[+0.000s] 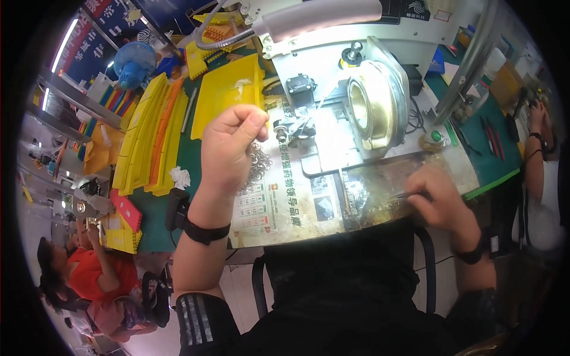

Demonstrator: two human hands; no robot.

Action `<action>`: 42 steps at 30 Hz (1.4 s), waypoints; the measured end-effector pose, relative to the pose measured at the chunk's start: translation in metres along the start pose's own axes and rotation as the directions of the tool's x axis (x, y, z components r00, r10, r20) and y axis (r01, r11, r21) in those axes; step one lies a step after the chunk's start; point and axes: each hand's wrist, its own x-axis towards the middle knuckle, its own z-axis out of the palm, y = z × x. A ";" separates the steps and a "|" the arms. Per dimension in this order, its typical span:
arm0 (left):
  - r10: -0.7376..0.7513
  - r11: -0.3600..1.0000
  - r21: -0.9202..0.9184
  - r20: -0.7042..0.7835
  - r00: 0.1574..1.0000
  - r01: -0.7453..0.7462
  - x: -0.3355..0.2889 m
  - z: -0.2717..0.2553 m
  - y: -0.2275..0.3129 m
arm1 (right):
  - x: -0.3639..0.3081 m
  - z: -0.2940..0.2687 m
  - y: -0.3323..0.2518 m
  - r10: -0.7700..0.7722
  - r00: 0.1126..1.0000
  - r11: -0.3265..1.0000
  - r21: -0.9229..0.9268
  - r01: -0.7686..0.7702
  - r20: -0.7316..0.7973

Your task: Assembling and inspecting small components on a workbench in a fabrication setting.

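My left hand (233, 145) is raised over the left part of the worktop, thumb and fingertips pinched together. Whatever sits in that pinch is too small to make out. Just beyond its wrist lies a heap of small shiny wire-like metal pieces (259, 161) on a printed sheet (276, 204). My right hand (436, 199) hovers at the front right edge of the table, fingers curled in. A short dark thin tip (402, 195) pokes out of its fingers; its kind does not show. Ahead stands a white bench machine (329, 133) with a large metal spool (371, 110).
A yellow tray (222, 89) lies behind my left hand, with stacked yellow and orange strips (151, 133) farther left. A lamp (323, 19) hangs above the machine. Red-handled pliers (494, 141) lie at right. One person in red (98, 264) sits left; another's arm (536, 148) is right.
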 end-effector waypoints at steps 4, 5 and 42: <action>0.133 0.991 0.008 0.035 0.990 -0.134 0.004 0.024 0.008 | 0.022 0.052 -0.041 0.285 0.956 0.646 0.723 -0.244 0.068; 0.133 0.991 0.005 0.040 0.990 -0.133 0.000 0.028 0.005 | 0.032 0.064 -0.052 0.321 0.930 0.381 0.875 -0.299 0.178; 0.298 0.857 0.446 -0.021 0.954 -0.258 -0.012 -0.020 0.014 | 0.087 0.074 -0.043 0.162 0.986 0.840 0.522 -0.151 0.024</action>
